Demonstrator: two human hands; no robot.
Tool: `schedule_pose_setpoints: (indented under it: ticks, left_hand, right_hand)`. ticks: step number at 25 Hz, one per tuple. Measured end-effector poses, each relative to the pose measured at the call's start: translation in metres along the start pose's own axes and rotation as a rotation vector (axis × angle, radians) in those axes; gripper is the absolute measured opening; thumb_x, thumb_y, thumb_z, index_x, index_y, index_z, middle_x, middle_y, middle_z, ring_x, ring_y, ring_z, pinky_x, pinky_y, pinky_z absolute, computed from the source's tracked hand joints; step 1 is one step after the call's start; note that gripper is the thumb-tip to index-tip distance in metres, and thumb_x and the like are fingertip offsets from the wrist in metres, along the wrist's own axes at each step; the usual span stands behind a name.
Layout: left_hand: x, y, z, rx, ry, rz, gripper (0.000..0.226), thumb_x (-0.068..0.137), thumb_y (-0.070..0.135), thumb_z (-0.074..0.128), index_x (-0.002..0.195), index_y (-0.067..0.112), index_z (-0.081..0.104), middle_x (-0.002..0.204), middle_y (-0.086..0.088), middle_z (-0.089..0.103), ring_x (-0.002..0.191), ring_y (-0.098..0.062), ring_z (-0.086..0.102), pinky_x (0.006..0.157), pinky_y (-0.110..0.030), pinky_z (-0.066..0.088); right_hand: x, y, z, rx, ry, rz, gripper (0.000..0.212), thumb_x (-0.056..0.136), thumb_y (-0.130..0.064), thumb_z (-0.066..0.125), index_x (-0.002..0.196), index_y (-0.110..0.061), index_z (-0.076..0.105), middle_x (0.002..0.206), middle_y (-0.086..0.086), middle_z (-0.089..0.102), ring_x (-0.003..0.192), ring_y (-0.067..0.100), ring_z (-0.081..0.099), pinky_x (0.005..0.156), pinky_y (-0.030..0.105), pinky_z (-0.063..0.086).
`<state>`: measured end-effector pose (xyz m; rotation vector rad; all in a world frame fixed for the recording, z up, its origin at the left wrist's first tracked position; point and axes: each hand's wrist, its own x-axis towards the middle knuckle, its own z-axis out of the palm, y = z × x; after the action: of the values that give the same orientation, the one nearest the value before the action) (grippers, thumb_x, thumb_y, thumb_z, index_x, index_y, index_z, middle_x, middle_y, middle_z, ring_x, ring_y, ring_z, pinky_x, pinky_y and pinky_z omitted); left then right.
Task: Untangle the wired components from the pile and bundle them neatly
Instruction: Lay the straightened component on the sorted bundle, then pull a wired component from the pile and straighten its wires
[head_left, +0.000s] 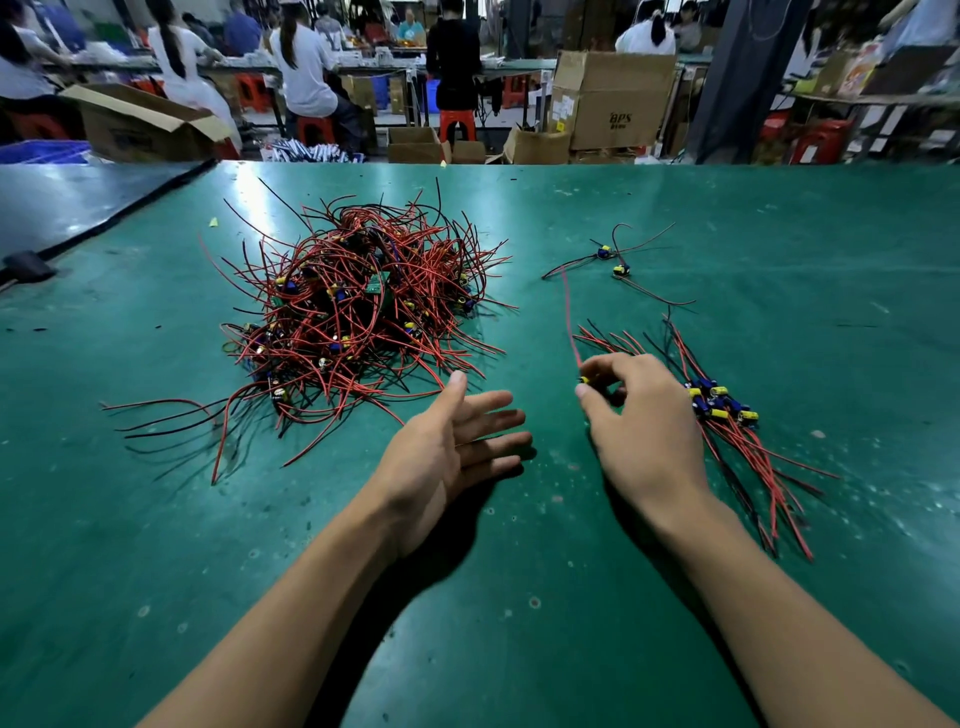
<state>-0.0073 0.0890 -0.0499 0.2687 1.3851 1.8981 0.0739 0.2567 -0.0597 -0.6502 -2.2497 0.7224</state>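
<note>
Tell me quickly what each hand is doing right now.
Left hand: open, fingers straight, holding nothing.
Right hand: pinches a wired component, its red lead trailing away across the mat.

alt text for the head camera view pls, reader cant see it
On a green table, the right hand pinches one wired component beside a lined-up bundle, while the left hand is open near a tangled pile of red and black wires. Two loose components lie farther back.
</note>
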Motion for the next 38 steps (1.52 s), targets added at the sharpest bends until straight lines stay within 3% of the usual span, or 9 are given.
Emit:
schedule_pose_setpoints:
  ticks: [5, 9, 13, 16, 19, 27, 30, 34, 38]
  left_hand:
    - [0.001, -0.001, -0.003, 0.008, -0.014, 0.001, 0.06, 0.1, 0.049, 0.03, 0.114, -0.001, 0.061, 0.111, -0.018, 0.071, 0.102, -0.032, 0.069, 0.089, -0.04, 0.056]
    - [0.004, -0.003, -0.004, 0.005, 0.02, 0.007, 0.059, 0.1, 0.048, 0.034, 0.11, -0.003, 0.062, 0.102, -0.019, 0.073, 0.087, -0.03, 0.072, 0.079, -0.037, 0.059]
    - [0.004, -0.004, -0.004, -0.028, 0.087, 0.053, 0.041, 0.1, 0.034, 0.046, 0.104, -0.003, 0.063, 0.086, -0.018, 0.071, 0.069, -0.027, 0.07, 0.068, -0.035, 0.06]
    - [0.003, -0.003, -0.005, -0.066, 0.112, 0.112, 0.022, 0.098, 0.018, 0.051, 0.101, -0.001, 0.062, 0.077, -0.015, 0.067, 0.06, -0.024, 0.065, 0.06, -0.032, 0.058]
    - [0.003, -0.002, -0.004, -0.076, 0.146, 0.124, 0.015, 0.098, 0.011, 0.051, 0.098, 0.0, 0.062, 0.071, -0.012, 0.065, 0.056, -0.022, 0.064, 0.056, -0.03, 0.057]
    - [0.01, 0.006, -0.022, 0.109, 0.423, 0.336, 0.016, 0.098, 0.0, 0.047, 0.101, -0.008, 0.061, 0.068, -0.009, 0.059, 0.046, -0.012, 0.056, 0.045, -0.023, 0.048]
    - [0.013, 0.007, -0.023, 0.032, 0.425, 0.336, 0.015, 0.099, 0.002, 0.046, 0.1, -0.005, 0.059, 0.067, -0.008, 0.058, 0.05, -0.017, 0.057, 0.046, -0.027, 0.049]
    - [0.021, 0.007, -0.029, 0.023, 0.43, 0.341, 0.016, 0.099, 0.005, 0.046, 0.101, 0.001, 0.061, 0.084, -0.02, 0.063, 0.069, -0.028, 0.061, 0.062, -0.037, 0.053]
    - [0.018, 0.007, -0.028, -0.018, 0.343, 0.345, 0.016, 0.098, -0.001, 0.043, 0.094, 0.004, 0.058, 0.08, -0.018, 0.056, 0.057, -0.02, 0.057, 0.053, -0.029, 0.05]
  right_hand:
    - [0.01, 0.017, -0.017, -0.263, 0.083, 0.192, 0.02, 0.091, -0.022, 0.066, 0.109, -0.027, 0.072, 0.116, 0.005, 0.062, 0.112, 0.03, 0.053, 0.097, 0.043, 0.038]
    - [0.004, 0.003, -0.009, -0.182, 0.054, 0.007, 0.015, 0.09, -0.018, 0.067, 0.103, -0.022, 0.074, 0.107, 0.002, 0.065, 0.106, 0.027, 0.057, 0.096, 0.044, 0.041]
    - [-0.018, -0.018, 0.011, -0.048, -0.097, -0.207, 0.01, 0.091, -0.019, 0.067, 0.098, -0.018, 0.074, 0.097, -0.001, 0.065, 0.09, 0.022, 0.062, 0.085, 0.04, 0.05]
    - [-0.027, -0.021, 0.024, 0.015, -0.213, -0.214, 0.011, 0.093, -0.025, 0.064, 0.1, -0.021, 0.072, 0.099, -0.004, 0.064, 0.091, 0.02, 0.063, 0.084, 0.039, 0.051]
    - [-0.024, -0.018, 0.03, 0.043, -0.198, -0.179, 0.011, 0.093, -0.024, 0.065, 0.099, -0.021, 0.074, 0.099, -0.005, 0.066, 0.09, 0.018, 0.063, 0.084, 0.039, 0.052]
    - [-0.019, -0.032, 0.055, 0.136, -0.151, -0.211, 0.007, 0.089, -0.02, 0.069, 0.094, -0.023, 0.074, 0.089, -0.012, 0.066, 0.08, 0.003, 0.057, 0.078, 0.021, 0.045]
    - [0.0, -0.051, 0.075, 0.194, -0.131, -0.154, 0.008, 0.089, -0.017, 0.068, 0.094, -0.02, 0.074, 0.09, -0.008, 0.068, 0.082, 0.007, 0.06, 0.081, 0.027, 0.049]
    - [0.045, -0.103, 0.109, 0.324, -0.127, -0.028, 0.01, 0.09, -0.021, 0.065, 0.093, -0.022, 0.074, 0.092, -0.001, 0.072, 0.086, 0.014, 0.064, 0.084, 0.03, 0.052]
    - [0.088, -0.148, 0.137, 0.187, -0.179, -0.051, 0.027, 0.093, -0.028, 0.062, 0.117, -0.023, 0.07, 0.115, 0.002, 0.071, 0.106, 0.022, 0.065, 0.088, 0.032, 0.051]
